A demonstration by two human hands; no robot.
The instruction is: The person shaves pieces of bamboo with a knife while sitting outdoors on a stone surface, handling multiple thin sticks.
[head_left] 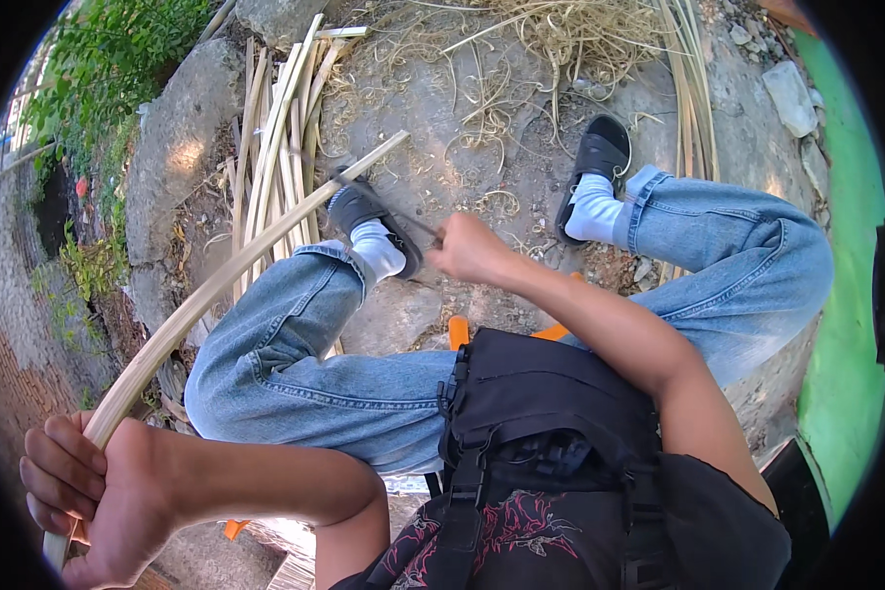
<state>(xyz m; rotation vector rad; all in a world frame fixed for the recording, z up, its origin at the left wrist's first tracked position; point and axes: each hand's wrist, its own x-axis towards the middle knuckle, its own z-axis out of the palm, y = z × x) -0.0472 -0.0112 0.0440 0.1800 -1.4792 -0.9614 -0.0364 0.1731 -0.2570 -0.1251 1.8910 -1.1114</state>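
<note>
My left hand (pixel 108 497), at the lower left, is closed round the near end of a long pale split-bamboo strip (pixel 216 282). The strip slants up and away to the right, crossing above my left leg, and its far end hangs free near my left sandal (pixel 364 211). Between my knees, my right hand (pixel 470 250) is closed on a knife (pixel 410 218); its thin dark blade is smeared by motion and points up-left toward the strip. The knife's handle is hidden in my fingers. Whether the blade touches the strip, I cannot tell.
Loose pale strips (pixel 280 147) lie in a pile beyond my left foot, and more strips (pixel 693 98) lie at the far right. Curly shavings (pixel 590 39) litter the ground ahead. Rocks (pixel 182 147) and plants border the left; a green wall (pixel 846 324) stands right. Orange legs (pixel 459 332) show beneath me.
</note>
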